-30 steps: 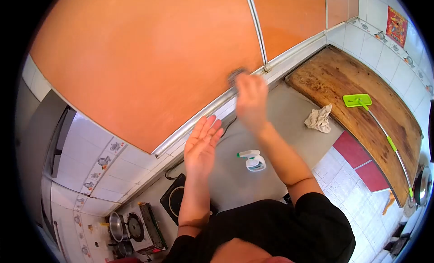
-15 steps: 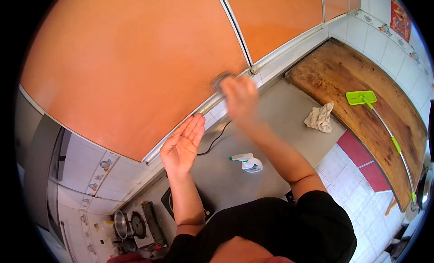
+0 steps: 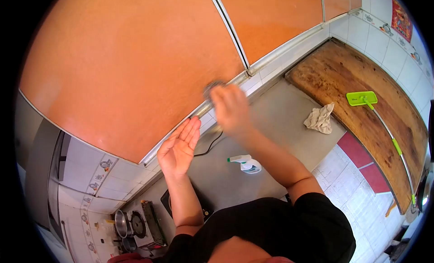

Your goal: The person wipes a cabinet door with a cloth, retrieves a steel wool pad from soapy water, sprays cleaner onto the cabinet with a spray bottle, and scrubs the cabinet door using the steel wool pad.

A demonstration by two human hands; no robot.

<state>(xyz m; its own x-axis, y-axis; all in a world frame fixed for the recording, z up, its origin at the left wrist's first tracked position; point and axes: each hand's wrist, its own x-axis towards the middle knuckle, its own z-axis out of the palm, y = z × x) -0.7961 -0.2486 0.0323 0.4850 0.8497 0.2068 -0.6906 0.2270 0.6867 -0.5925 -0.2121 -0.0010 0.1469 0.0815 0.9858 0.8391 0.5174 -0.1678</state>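
My right hand (image 3: 231, 110), smeared by motion, grips a grey steel wool scrubber (image 3: 213, 90). The scrubber is against the lower edge of the orange cabinet door (image 3: 135, 64), close to its metal rail. Palm up and fingers stretched out, my left hand (image 3: 178, 147) is just under that rail, left of the scrubber, with nothing in it. Below both hands, a white spray bottle with a green nozzle (image 3: 246, 163) lies on the grey countertop (image 3: 280, 109).
A crumpled beige cloth (image 3: 320, 118) lies near the wooden board (image 3: 316, 68) on the right. Across that board rests a green flat mop (image 3: 361, 98). A gas stove (image 3: 143, 227) with pots is at lower left. A black cable (image 3: 210, 147) runs over the counter.
My right hand has slid the scrubber left and slightly down along the door's lower edge. My left hand has shifted slightly left, still open.
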